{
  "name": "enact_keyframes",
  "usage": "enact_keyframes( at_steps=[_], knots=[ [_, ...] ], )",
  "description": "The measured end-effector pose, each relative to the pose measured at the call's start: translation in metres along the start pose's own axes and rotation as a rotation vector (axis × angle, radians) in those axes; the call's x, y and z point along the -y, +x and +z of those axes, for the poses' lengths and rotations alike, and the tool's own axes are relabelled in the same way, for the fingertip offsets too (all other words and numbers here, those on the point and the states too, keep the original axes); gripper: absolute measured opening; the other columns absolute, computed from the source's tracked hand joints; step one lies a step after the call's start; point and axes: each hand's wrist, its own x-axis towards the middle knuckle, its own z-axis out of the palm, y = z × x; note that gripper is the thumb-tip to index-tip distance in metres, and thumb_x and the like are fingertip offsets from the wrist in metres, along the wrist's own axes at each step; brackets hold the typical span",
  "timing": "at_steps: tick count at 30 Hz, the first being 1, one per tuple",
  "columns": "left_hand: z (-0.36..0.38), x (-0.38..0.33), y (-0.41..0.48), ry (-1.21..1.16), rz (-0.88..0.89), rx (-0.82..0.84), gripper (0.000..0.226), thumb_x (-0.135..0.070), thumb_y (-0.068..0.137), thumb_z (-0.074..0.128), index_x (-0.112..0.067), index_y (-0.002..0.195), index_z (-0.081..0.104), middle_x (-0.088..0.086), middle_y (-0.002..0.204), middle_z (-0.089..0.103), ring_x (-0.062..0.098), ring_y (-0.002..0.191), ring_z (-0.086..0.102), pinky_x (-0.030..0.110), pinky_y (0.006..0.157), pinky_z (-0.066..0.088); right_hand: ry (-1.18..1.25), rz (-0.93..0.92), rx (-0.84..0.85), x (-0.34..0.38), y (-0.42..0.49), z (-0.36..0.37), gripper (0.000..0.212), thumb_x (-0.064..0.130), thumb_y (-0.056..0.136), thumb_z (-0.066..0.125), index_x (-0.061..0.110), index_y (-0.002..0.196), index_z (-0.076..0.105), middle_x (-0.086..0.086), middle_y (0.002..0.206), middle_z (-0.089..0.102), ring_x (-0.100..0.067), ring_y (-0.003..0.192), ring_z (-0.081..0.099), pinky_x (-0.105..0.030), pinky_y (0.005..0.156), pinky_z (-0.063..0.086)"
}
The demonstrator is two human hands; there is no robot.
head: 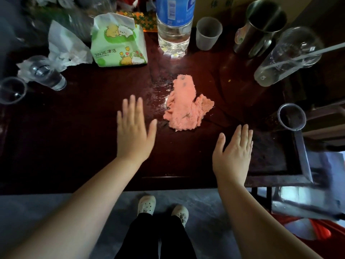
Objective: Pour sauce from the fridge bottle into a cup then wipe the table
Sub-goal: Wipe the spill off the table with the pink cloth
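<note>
Left hand [134, 131]: fingers straight, slightly spread, holding nothing. Right hand [233, 154]: the same. Pink cloth [184, 105] lies on the table [74, 128] ahead, between the 2 hands, its long axis running away from the person. The left thumb is nearer, so a left-hand pickup is judged likelier.

Dim overall. Glare on wet tabletop [158, 94] near water bottle [173, 34]. Blurred at right edge; bent at corners.
</note>
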Motion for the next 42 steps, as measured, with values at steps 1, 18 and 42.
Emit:
enact_keyframes(
  at_steps=[1,18,42],
  knots=[
    [-0.001,0.01,-0.009,0.036,-0.04,0.012,0.068,-0.045,0.094,0.024,-0.004,0.148,0.024,0.017,0.156,0.02,0.032,0.145,0.013,0.048,0.117,0.012,-0.001,-0.002,-0.003,0.0,0.0,0.0,0.065,0.043,0.099,0.029,0.005,0.15,0.016,-0.009,0.16,0.008,-0.018,0.147,-0.001,-0.032,0.12,0.0],
    [0.002,0.019,-0.016,0.051,-0.119,0.09,0.065,-0.044,0.094,0.03,-0.015,0.151,0.017,0.011,0.159,0.008,0.024,0.147,0.0,0.038,0.119,0.002,-0.017,-0.921,0.282,0.076,0.076,-0.011,0.054,0.017,0.083,0.061,0.01,0.134,0.048,-0.011,0.14,0.045,-0.025,0.131,0.039,-0.034,0.112,0.03],
    [0.0,0.019,-0.016,0.028,-0.12,0.089,0.065,-0.045,0.094,0.031,-0.013,0.151,0.021,0.012,0.159,0.011,0.024,0.147,0.004,0.041,0.12,0.006,-0.157,-0.933,0.165,0.071,0.157,-0.012,0.046,0.021,0.086,0.049,0.019,0.131,0.055,-0.015,0.134,0.048,-0.03,0.124,0.043,-0.036,0.105,0.031]
  ],
)
